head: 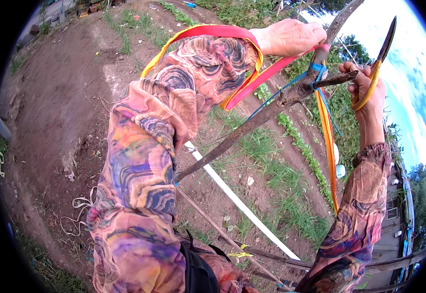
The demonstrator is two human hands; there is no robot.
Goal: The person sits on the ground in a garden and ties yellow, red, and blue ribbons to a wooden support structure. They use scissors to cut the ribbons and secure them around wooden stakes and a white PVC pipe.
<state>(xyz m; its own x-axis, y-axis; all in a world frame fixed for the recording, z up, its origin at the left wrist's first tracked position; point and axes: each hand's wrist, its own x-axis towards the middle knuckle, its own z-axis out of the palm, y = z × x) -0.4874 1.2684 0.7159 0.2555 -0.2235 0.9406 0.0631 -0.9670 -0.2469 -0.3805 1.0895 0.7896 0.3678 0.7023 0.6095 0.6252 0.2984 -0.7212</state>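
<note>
A wooden branch post (pixel 268 111) slants upward in front of me, with a short side stub (pixel 335 79) near its fork. My left hand (pixel 290 36) is closed at the upper part of the post, gripping a red-and-yellow fabric strip (pixel 244 91). The strip loops over my left forearm, and a yellow-orange length (pixel 326 135) hangs behind the post. Blue cord (pixel 317 67) is tied around the fork. Scissors with yellow handles (pixel 372 86) hang on my right hand (pixel 368 91), blades pointing up. My right fingertips are curled beside the stub; what they pinch is unclear.
A white pole (pixel 242 205) runs diagonally below the post. Thin wooden rails (pixel 271 252) cross near my body. Green plant rows (pixel 301 146) grow in the soil beyond. Loose white cord (pixel 77 216) lies on bare ground at left. A building (pixel 387 234) stands at right.
</note>
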